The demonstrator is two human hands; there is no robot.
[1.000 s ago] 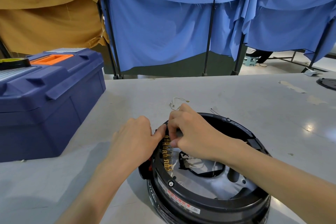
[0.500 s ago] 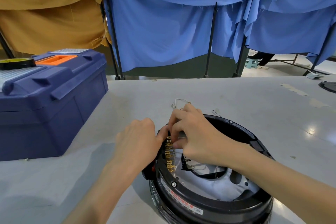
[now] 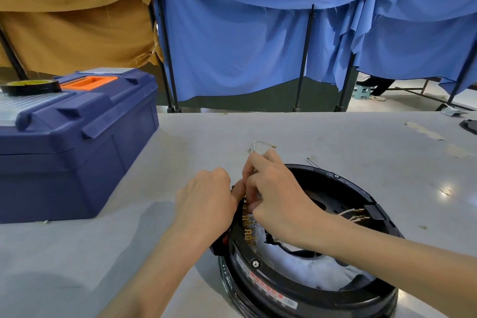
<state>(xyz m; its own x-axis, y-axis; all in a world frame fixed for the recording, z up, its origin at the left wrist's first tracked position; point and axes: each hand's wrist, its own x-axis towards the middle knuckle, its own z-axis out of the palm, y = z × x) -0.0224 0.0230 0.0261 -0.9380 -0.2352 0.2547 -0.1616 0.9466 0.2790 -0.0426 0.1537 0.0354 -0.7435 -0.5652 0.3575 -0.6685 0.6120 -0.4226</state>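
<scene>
Head: toolbox [image 3: 77,162] left of black base [image 3: 271,281] (tape [image 3: 31,86] atop)

The person is working with a bare left hand [image 3: 206,201] and a bare right hand [image 3: 278,196]. Back from the fingers, past each wrist, the slim left forearm [image 3: 160,266] and right forearm [image 3: 387,253] are showing uncovered for as far as I'm seeing them.
</scene>
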